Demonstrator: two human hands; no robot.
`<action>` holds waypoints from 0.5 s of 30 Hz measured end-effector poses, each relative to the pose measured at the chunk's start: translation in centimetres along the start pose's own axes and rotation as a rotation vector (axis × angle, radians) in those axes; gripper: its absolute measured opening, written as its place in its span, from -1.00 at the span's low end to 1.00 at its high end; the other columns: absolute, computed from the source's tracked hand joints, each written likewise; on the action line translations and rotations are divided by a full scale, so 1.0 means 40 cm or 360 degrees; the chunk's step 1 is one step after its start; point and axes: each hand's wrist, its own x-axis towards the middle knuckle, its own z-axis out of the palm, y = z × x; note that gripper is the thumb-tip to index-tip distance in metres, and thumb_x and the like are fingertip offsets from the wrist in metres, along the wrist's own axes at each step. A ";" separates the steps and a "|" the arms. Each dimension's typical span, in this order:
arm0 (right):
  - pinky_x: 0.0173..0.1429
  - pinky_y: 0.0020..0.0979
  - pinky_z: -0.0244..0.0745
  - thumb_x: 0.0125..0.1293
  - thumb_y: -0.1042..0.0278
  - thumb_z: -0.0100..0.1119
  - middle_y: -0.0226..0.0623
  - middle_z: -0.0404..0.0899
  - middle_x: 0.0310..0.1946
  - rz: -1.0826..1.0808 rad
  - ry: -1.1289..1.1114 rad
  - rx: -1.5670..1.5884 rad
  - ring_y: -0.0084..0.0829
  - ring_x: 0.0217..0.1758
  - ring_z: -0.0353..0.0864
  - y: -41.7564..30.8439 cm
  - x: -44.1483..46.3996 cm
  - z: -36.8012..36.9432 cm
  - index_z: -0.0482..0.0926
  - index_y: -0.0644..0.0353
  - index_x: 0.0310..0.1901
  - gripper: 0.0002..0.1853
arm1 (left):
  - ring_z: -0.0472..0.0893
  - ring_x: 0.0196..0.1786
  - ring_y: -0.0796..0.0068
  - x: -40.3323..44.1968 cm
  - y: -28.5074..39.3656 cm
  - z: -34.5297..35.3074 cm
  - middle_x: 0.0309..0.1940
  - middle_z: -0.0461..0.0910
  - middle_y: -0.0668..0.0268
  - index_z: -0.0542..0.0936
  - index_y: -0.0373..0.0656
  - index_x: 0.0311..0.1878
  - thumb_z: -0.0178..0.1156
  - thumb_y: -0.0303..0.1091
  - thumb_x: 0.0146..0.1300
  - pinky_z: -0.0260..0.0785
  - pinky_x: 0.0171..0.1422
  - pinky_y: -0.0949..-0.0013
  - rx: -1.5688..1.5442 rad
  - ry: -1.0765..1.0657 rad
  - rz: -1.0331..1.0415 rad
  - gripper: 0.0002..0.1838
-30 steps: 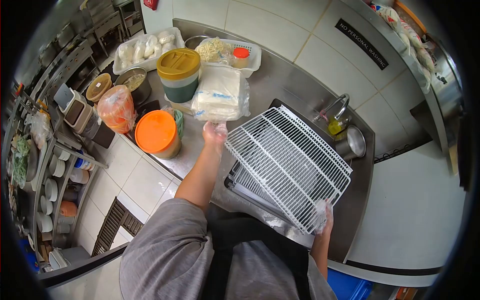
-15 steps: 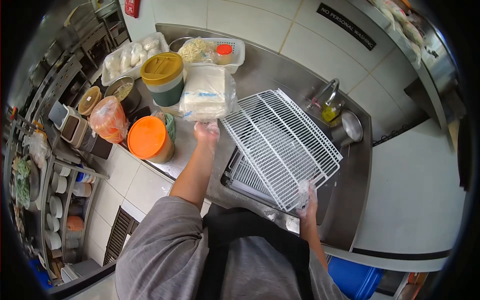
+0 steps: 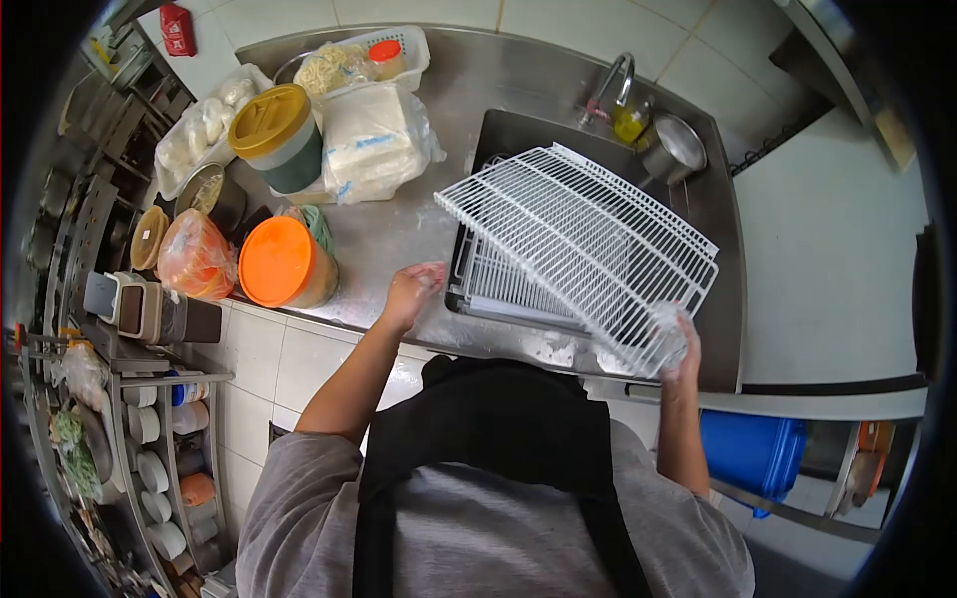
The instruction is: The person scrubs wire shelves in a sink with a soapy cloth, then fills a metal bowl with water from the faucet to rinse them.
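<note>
My right hand (image 3: 682,347) grips the near right corner of a white wire shelf rack (image 3: 588,239). A white, foamy-looking clump (image 3: 666,324) lies at those fingers; whether it is suds or a scrubber I cannot tell. The rack is tilted over the sink (image 3: 488,135), and more white wire racks (image 3: 518,274) lie beneath it. Left of the sink, my left hand (image 3: 411,289) is held over the counter's front part, wet with suds, fingers loosely apart and holding nothing. Beyond it sits a plastic-wrapped white package (image 3: 374,140).
An orange-lidded tub (image 3: 284,261), a yellow-lidded container (image 3: 274,140) and a bag of orange food (image 3: 196,254) crowd the counter's left. Behind stand a white basket (image 3: 414,50) and a tray of white bundles (image 3: 209,125). A faucet (image 3: 623,80) and metal pot (image 3: 673,149) are at the sink's back.
My left hand has drawn back from the plastic-wrapped package toward the counter's front edge. The package sits slightly farther back. My right hand still grips the rack; the view has shifted.
</note>
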 end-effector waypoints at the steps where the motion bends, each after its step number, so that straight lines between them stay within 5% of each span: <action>1: -0.10 -0.32 0.56 0.21 0.39 -0.01 -0.13 0.55 -0.17 0.0019 0.0006 0.0024 -0.28 -0.19 0.59 -0.027 -0.003 -0.010 0.39 0.33 0.08 -0.61 | 0.54 -0.02 0.42 -0.004 -0.008 0.010 -0.02 0.53 0.17 0.44 -0.41 0.08 0.06 -0.33 0.28 0.35 0.13 0.42 0.0139 -0.0188 -0.0023 -0.61; 6: -0.13 -0.23 0.59 0.15 0.35 -0.01 -0.12 0.57 -0.23 0.0183 0.0124 0.0083 -0.21 -0.21 0.60 -0.119 -0.022 0.040 0.45 0.26 -0.07 -0.69 | 0.39 0.23 0.26 0.032 -0.027 0.131 0.15 0.39 -0.06 0.21 -0.41 0.28 0.08 -0.26 0.26 0.14 0.31 0.40 0.0676 -0.0250 0.0071 -0.40; 10: -0.24 -0.26 0.58 0.17 0.32 -0.02 -0.16 0.57 -0.26 0.0203 0.0114 0.0099 -0.23 -0.24 0.58 -0.120 0.076 0.063 0.47 0.28 -0.14 -0.72 | 0.42 0.15 -0.05 0.103 -0.072 0.200 0.05 0.42 -0.20 0.34 -0.48 0.11 0.18 -0.14 0.14 0.28 0.19 0.19 0.0844 -0.0044 -0.0117 -0.38; 15: -0.27 -0.24 0.56 0.21 0.32 -0.10 -0.08 0.53 -0.21 0.0320 0.0025 0.0472 -0.21 -0.26 0.57 -0.103 0.239 0.129 0.41 0.38 -0.08 -0.66 | 0.48 0.04 -0.12 0.249 -0.231 0.178 -0.08 0.48 -0.23 0.38 -0.49 0.04 0.17 -0.14 0.12 0.33 0.12 0.13 0.1176 0.0286 0.0095 -0.41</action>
